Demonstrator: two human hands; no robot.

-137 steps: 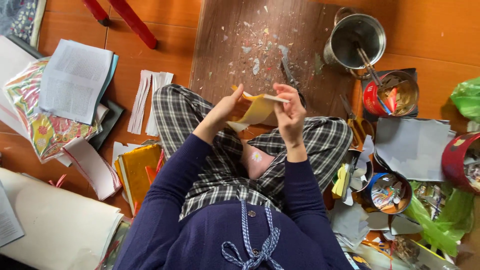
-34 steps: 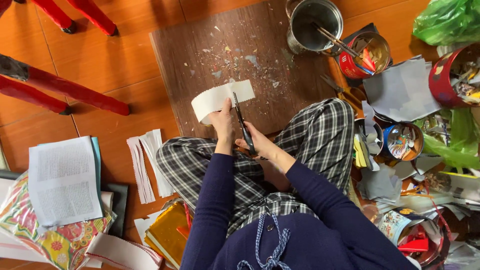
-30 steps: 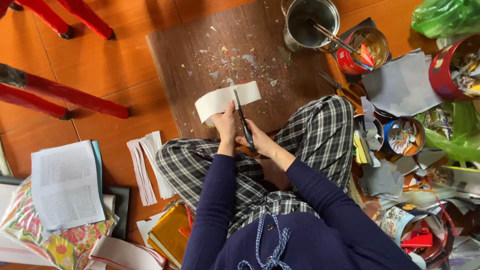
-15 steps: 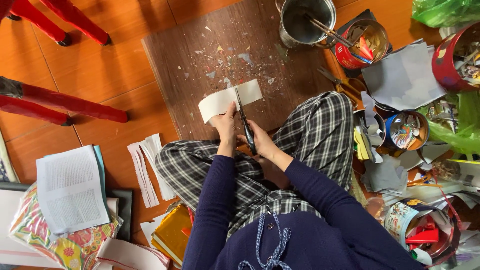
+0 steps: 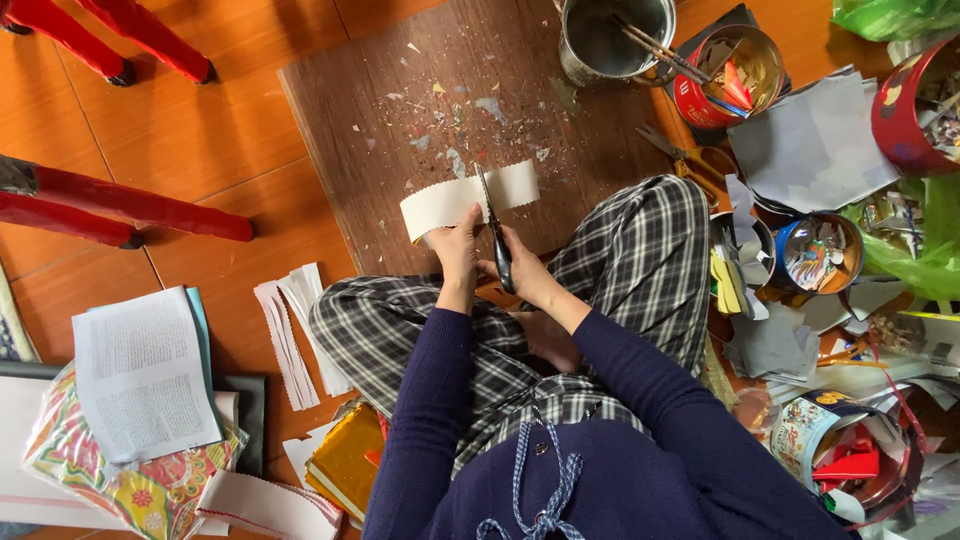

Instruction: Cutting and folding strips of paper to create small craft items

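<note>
Over the brown board (image 5: 400, 120), my left hand (image 5: 458, 240) has its fingers pinched together on the near edge of a cream paper strip (image 5: 445, 203) with wavy edges, holding it flat and level just above the board. My right hand (image 5: 525, 275) has its fingers closed through the handles of the dark scissors (image 5: 494, 232), whose blades stand across the strip about two thirds along from its left end, cutting into it. Small paper scraps dot the board beyond the strip. Further out, a metal pot (image 5: 610, 40) holds sticks, and a red tin (image 5: 725, 75) sits just beside it. Orange-handled scissors (image 5: 690, 160) lie to the right near my checked trouser knee. More cut white strips (image 5: 295, 325) rest on the floor to my left.
</note>
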